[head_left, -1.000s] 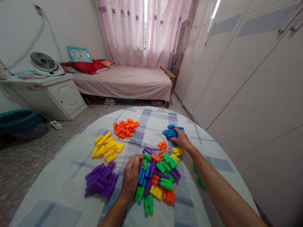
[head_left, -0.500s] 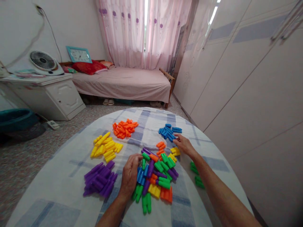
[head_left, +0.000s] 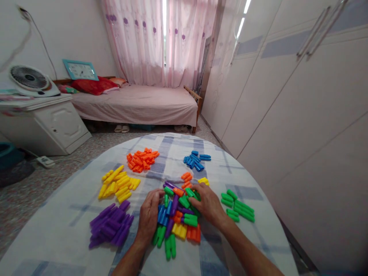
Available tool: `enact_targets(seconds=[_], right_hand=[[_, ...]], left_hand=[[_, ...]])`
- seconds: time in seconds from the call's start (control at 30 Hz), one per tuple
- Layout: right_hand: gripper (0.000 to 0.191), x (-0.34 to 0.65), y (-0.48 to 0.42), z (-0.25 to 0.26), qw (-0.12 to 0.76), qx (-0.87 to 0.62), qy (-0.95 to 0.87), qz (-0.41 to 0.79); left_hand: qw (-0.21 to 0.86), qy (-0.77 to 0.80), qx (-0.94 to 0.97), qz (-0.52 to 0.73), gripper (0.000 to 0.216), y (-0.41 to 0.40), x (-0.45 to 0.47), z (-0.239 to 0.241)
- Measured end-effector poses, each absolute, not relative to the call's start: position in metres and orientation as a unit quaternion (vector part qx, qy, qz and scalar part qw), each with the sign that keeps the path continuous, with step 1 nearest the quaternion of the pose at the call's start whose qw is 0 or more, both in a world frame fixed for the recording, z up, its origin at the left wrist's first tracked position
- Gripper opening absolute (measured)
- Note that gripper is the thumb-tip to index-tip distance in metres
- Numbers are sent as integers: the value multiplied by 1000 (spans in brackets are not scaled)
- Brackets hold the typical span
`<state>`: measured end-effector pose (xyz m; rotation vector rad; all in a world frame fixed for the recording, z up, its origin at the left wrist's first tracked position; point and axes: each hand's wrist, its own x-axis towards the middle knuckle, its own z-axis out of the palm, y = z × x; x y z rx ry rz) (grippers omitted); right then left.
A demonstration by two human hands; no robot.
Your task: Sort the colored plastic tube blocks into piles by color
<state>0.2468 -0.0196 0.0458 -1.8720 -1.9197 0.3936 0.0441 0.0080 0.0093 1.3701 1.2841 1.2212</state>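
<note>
Surface (head_left: pixel 172 163): mixed pile of tube pieces (head_left: pixel 178 216) at near centre; glossy, multicoloured, long axes crossing. Right hand (head_left: pixel 209 203) has shifted from blue pile (head_left: pixel 195 158) to its right side, bent over green pieces (head_left: pixel 189 192); left hand (head_left: pixel 148 214) half-curled at left edge. Grip of either: cannot tell. Nearest green piece (head_left: pixel 170 247): prongs toward wearer.

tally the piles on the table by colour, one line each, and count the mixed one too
Orange pile: 1
Yellow pile: 1
Purple pile: 1
Blue pile: 1
Green group: 1
Mixed pile, including loose pieces at its far edge: 1
Total: 6
</note>
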Motion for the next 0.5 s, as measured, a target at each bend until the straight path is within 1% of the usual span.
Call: enact_targets(seconds=[0.13,0.23,0.33,0.4,0.5], right_hand=[[25,262,-21,50,276,-654,-688,150],[28,297,-26,55,317,-687,-649,82],[32,343,-31,48,278,-762,-585,-4],[34,367,-34,38,246,-792,-559,-5],[36,383,-40,22,219,-805,-550,30]], left_hand=[[435,510,552,496,44,9,43,9],[433,512,553,494,44,9,43,8],[431,514,555,491,44,9,43,6],[428,513,557,493,43,10,44,5],[427,510,562,492,43,11,43,3]])
